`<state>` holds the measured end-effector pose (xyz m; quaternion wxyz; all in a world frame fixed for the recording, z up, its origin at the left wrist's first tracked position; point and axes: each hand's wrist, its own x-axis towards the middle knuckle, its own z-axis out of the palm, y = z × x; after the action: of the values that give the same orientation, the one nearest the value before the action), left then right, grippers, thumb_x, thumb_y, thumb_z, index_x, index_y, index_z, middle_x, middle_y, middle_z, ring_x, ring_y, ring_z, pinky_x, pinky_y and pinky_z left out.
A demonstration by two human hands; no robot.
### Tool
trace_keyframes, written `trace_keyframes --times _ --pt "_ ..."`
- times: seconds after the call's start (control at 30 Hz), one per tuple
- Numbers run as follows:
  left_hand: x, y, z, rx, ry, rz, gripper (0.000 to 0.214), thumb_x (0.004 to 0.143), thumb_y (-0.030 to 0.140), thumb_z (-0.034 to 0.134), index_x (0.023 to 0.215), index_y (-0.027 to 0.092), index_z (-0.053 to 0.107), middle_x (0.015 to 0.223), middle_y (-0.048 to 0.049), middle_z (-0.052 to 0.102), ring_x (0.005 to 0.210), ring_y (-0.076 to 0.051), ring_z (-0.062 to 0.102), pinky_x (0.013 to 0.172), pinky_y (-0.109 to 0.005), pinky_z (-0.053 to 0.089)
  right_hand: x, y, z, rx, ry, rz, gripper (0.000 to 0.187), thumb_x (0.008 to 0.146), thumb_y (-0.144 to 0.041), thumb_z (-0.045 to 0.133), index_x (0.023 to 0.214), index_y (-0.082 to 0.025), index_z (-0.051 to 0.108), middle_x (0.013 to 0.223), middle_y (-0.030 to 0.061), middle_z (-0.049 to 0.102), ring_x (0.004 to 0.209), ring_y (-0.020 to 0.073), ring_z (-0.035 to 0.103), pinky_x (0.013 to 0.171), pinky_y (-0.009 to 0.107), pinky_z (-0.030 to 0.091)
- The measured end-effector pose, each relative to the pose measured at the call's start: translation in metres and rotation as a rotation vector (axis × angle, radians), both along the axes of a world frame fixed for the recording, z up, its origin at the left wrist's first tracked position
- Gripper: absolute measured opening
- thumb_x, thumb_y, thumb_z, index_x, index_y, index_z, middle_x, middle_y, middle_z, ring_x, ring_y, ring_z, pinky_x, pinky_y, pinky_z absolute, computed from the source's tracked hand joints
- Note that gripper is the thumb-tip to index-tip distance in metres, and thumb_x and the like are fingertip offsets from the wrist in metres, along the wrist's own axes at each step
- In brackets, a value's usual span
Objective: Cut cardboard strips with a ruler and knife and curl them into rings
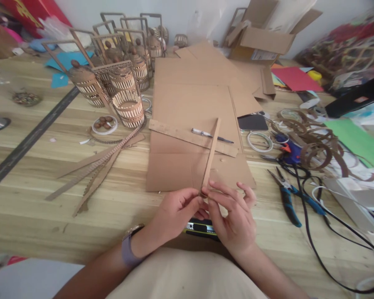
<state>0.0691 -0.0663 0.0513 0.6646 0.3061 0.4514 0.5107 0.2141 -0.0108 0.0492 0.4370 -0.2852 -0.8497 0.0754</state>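
Both hands meet at the near end of a long thin cardboard strip point(212, 153) that points away from me over a flat cardboard sheet point(174, 166). My left hand point(174, 214), with a watch on the wrist, pinches the strip's end between thumb and fingers. My right hand point(233, 216) grips the same end, its fingers curled around it. A black and yellow utility knife point(199, 227) lies on the table just under my hands. A wooden ruler point(174, 132) and a small screwdriver point(210, 135) rest on the sheet beyond the strip.
Several cardboard lanterns point(124, 91) stand at the back left, with loose strips point(96, 166) in front of them. Blue pliers point(288, 197), black cables point(311, 232), tape rolls point(260, 141), curled cardboard rings point(314, 145) and coloured paper crowd the right side. An open box point(262, 37) sits at the back.
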Motion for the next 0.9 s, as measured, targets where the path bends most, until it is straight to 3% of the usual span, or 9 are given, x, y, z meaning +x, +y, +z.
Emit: trace_keyframes --times 0.23,0.47,0.67,0.9 --pt "-0.0012 0.0007 -0.0048 -0.018 -0.055 -0.009 0.048 0.08 0.059 0.07 0.094 0.013 0.07 0.08 -0.0026 0.069 0.072 -0.012 0.066 0.073 -0.023 0.057 -0.0007 0.0001 -0.0009 0.041 -0.02 0.006 0.012 0.089 -0.013 0.064 0.094 -0.023 0.059 0.09 -0.0001 0.078 0.097 0.0197 0.072 0.108 0.044 0.032" --pt "-0.001 0.0004 -0.004 -0.043 0.014 0.023 0.051 0.076 0.063 0.071 0.083 0.013 0.069 0.072 -0.0007 0.065 0.066 -0.011 0.064 0.067 -0.022 0.055 -0.0016 0.0005 -0.0002 0.018 -0.013 0.03 0.011 0.091 -0.012 0.06 0.091 -0.023 0.059 0.09 -0.0002 0.078 0.092 0.0186 0.073 0.107 0.043 0.032" --pt "-0.0005 -0.0033 0.0001 0.034 0.104 -0.002 0.048 0.083 0.061 0.064 0.084 0.013 0.068 0.072 -0.0014 0.065 0.066 -0.012 0.064 0.066 -0.022 0.054 -0.0008 -0.0005 0.0011 0.016 0.005 0.029 0.012 0.09 -0.011 0.06 0.09 -0.022 0.059 0.088 -0.0012 0.078 0.089 0.0179 0.074 0.107 0.042 0.033" --pt "-0.0006 -0.006 0.0004 0.115 0.192 -0.057 0.046 0.092 0.056 0.055 0.092 0.012 0.07 0.079 -0.0061 0.069 0.074 -0.015 0.067 0.072 -0.025 0.056 0.0056 0.0014 -0.0024 -0.12 0.06 0.032 0.014 0.091 -0.01 0.055 0.094 -0.024 0.057 0.084 -0.0027 0.077 0.091 0.0183 0.074 0.104 0.044 0.036"
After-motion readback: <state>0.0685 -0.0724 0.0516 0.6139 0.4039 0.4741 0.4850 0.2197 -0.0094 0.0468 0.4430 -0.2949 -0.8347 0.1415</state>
